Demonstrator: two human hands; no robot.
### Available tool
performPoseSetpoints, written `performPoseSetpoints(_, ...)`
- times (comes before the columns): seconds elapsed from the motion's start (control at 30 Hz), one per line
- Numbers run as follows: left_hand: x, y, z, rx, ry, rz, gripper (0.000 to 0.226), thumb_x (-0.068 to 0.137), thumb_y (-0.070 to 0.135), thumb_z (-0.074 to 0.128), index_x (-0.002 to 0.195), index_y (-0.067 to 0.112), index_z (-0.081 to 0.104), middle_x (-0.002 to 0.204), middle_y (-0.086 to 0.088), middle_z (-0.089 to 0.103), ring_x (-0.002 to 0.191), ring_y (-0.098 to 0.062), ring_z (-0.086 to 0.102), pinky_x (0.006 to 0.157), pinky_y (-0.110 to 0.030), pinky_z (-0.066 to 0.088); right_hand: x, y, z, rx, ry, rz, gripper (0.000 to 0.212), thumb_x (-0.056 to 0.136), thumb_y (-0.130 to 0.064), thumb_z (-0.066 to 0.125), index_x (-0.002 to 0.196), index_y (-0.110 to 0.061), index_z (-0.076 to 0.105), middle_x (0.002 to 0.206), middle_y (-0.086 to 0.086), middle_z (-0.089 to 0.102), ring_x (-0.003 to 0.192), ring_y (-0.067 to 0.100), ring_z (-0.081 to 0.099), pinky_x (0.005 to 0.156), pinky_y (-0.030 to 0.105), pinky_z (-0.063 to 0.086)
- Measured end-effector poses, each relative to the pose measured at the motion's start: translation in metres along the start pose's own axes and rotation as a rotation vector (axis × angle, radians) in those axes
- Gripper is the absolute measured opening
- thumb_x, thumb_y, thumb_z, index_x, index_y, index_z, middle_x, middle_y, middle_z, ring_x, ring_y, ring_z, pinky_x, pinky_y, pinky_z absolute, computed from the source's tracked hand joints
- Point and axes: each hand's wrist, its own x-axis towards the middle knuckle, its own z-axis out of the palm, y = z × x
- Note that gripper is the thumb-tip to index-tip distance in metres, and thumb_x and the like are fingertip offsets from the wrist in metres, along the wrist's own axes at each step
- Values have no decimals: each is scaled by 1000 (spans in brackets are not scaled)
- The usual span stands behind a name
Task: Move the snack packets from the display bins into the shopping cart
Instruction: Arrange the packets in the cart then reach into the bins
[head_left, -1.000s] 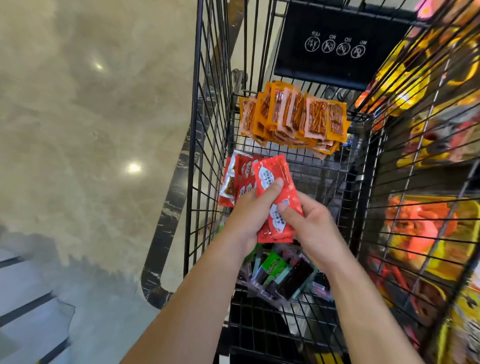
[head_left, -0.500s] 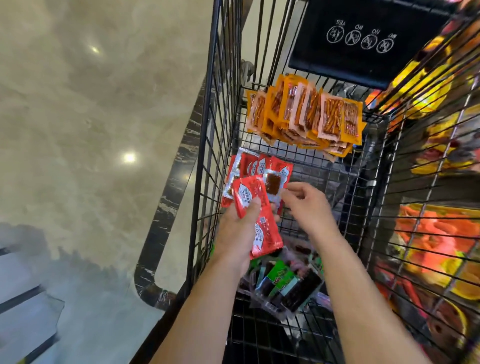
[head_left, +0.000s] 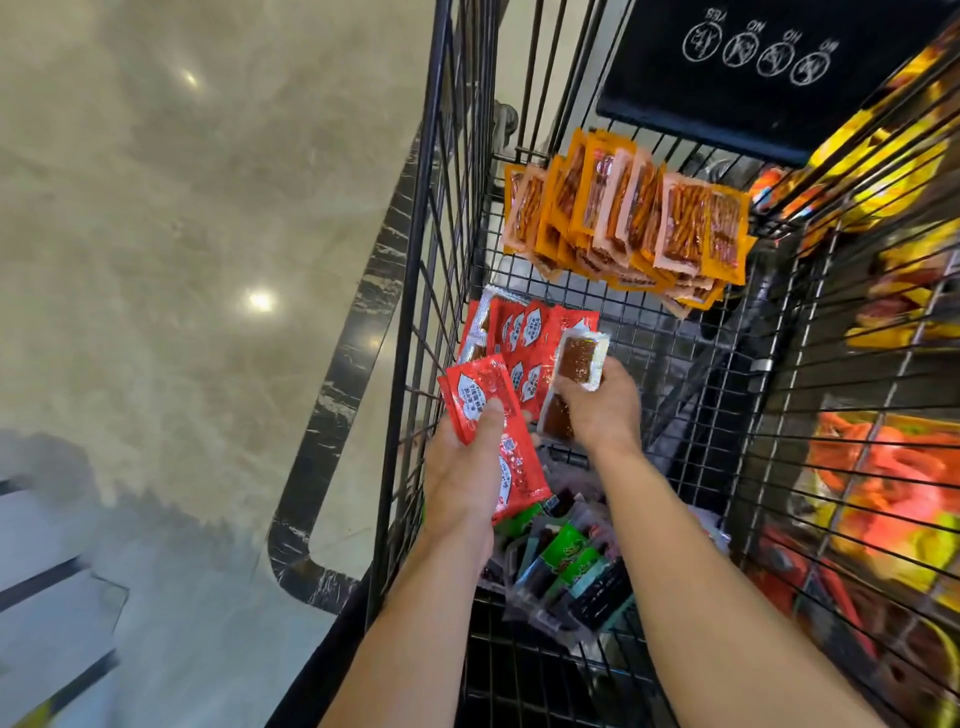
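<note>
Over the cart (head_left: 675, 374), we see the left hand (head_left: 462, 478) still gripping red packets (head_left: 480, 400), thumb clamped on top. The right hand (head_left: 602, 410), half a second ago only touching that stack, now pinches clear-backed packets (head_left: 576, 358) in curled fingers, held apart from it. Below in the cart lie a red pile (head_left: 524, 332), orange packets (head_left: 623, 213) at the far end and green packets (head_left: 566, 551) nearest us.
</note>
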Motion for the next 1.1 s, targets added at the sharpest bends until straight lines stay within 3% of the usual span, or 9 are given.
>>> performPoseSetpoints(0.1, -2, 1, 1, 26, -6, -7, 29, 100, 55, 65, 123, 39, 66, 117, 0, 77, 105, -22, 77, 98, -52, 60, -7, -6, -28, 162, -83, -21, 19, 94, -15, 76, 94, -32, 68, 84, -19, 77, 74, -2, 73, 57, 13, 53)
performPoseSetpoints(0.2, -6, 5, 2, 38, -7, 14, 29, 98, 60, 65, 121, 43, 65, 123, -1, 75, 109, -22, 75, 98, -52, 60, -16, -15, -63, 347, -246, -11, 25, 88, -12, 79, 109, -24, 72, 101, -11, 80, 92, 9, 77, 71, 23, 61)
performPoseSetpoints(0.27, -11, 10, 4, 42, -31, 21, 61, 85, 77, 66, 135, 42, 60, 139, -2, 68, 124, -25, 68, 106, -56, 55, -26, -20, -82, 444, -395, -6, 37, 81, -13, 80, 117, -17, 71, 110, 4, 79, 100, 22, 77, 78, 37, 63)
performPoseSetpoints(0.37, -15, 11, 7, -43, -67, -8, 110, 55, 94, 69, 150, 43, 49, 145, -2, 66, 132, -29, 64, 110, -60, 50, -45, -21, -95, 458, -604, -14, 39, 76, -13, 80, 114, -17, 74, 112, 12, 77, 100, 28, 76, 78, 39, 63)
performPoseSetpoints(0.5, -16, 10, 9, -40, -127, 16, 77, 63, 87, 76, 127, 44, 67, 111, 3, 81, 101, -23, 80, 83, -46, 65, -70, -20, -84, 281, -702, -133, 30, 84, -16, 80, 113, -24, 76, 112, 3, 78, 102, 21, 76, 80, 27, 60)
performPoseSetpoints(0.67, -14, 0, 7, 44, -139, 100, 56, 67, 52, 89, 119, 39, 72, 114, 3, 80, 108, -22, 77, 95, -50, 62, -80, -10, -56, -56, -465, -372, 25, 93, -23, 76, 116, -32, 71, 105, -15, 73, 97, 6, 70, 85, 33, 58)
performPoseSetpoints(0.8, -11, -9, -1, 4, -143, 114, 25, 89, 24, 85, 110, 34, 77, 106, 1, 82, 99, -19, 79, 85, -40, 64, -85, -9, -51, -298, -400, -589, 20, 90, -43, 72, 99, -47, 54, 98, -31, 50, 89, -9, 54, 69, 15, 39)
performPoseSetpoints(0.97, -12, -8, -1, -91, -101, 66, 25, 92, 17, 81, 116, 22, 74, 107, -7, 82, 100, -29, 79, 94, -53, 63, -66, -17, -61, -124, -611, -386, 22, 92, -31, 77, 112, -29, 68, 104, -12, 66, 89, 0, 63, 79, 13, 48)
performPoseSetpoints(1.1, -8, -9, -2, -136, -73, 46, 23, 90, 18, 83, 112, 23, 76, 108, -6, 82, 103, -32, 78, 100, -60, 58, -25, -27, -52, -79, -302, -204, 37, 96, -27, 73, 131, -20, 62, 118, 0, 67, 99, 9, 64, 80, 16, 52)
